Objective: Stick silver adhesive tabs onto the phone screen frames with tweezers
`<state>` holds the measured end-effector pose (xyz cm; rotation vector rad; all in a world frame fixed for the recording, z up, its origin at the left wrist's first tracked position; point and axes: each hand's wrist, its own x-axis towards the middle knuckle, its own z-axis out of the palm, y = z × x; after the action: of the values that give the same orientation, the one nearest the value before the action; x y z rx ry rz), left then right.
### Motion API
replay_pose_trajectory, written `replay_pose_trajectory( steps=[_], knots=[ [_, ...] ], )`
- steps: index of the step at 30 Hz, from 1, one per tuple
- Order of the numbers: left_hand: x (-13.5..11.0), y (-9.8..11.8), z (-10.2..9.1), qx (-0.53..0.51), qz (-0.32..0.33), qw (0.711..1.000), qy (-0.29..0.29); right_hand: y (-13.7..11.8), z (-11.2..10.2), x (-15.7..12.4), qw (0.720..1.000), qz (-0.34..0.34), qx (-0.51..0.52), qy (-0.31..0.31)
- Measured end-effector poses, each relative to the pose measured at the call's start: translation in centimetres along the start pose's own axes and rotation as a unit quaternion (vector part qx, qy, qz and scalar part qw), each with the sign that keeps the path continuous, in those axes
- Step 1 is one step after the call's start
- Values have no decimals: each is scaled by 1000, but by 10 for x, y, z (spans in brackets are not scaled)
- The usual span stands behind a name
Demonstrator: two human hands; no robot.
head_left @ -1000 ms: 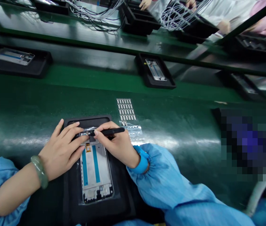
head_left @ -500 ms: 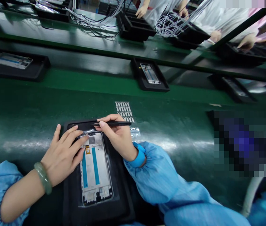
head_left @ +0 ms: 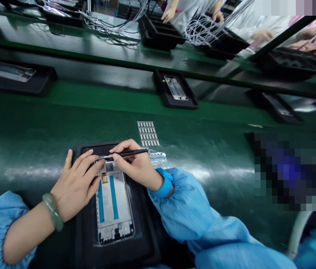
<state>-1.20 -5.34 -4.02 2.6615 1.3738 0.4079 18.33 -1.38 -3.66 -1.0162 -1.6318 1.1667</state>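
Note:
A phone frame (head_left: pixel 122 209) with two blue adhesive strips lies in a black foam tray (head_left: pixel 143 239) before me. My left hand (head_left: pixel 75 183) rests with spread fingers, its fingertips touching the frame's top left end. In my right hand (head_left: pixel 135 164) is a pair of black tweezers (head_left: pixel 134 152), pinched between thumb and fingers and held almost level. Their tips reach the top edge of the frame, close to my left fingertips. Whether the tips grip anything is too small to make out. A small orange flex piece (head_left: pixel 104 178) sits on the frame's upper part.
Beyond the tray lie a sheet of small pale stickers (head_left: pixel 148 133) and a clear strip (head_left: pixel 158 157). On the green belt, black trays (head_left: pixel 176 89) carry more phone frames. Across the line, co-workers' hands (head_left: pixel 169 15) work near black bins (head_left: pixel 160 33) and bundled white cables (head_left: pixel 202 30).
My right hand has moved slightly down, bringing the tweezers' tips left to the frame's top edge. My left hand stays nearly still. The trays on the belt have shifted slightly left.

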Motion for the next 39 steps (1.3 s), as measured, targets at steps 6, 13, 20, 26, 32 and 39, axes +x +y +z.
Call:
replay_pose_trajectory(
  steps=[6,13,20,26,32,39],
  knots=[
    [1,1,-1,-3,-1,1000,-1,1,-1,1,995,-47,-83,-19],
    [1,0,-1,-7,0,1000,4,-5,3,2,991,-67,-116,-14],
    [1,0,-1,-13,0,1000,1,-8,3,5,989,-58,-139,-10],
    [0,-1,-1,-15,0,1000,-5,-14,0,11,976,-95,-188,-54],
    [0,-3,-2,-22,2,1000,-10,-20,0,16,961,-126,-224,-99],
    [-2,-7,-5,-36,14,998,-44,-4,0,10,994,-31,-99,-35]
  ],
)
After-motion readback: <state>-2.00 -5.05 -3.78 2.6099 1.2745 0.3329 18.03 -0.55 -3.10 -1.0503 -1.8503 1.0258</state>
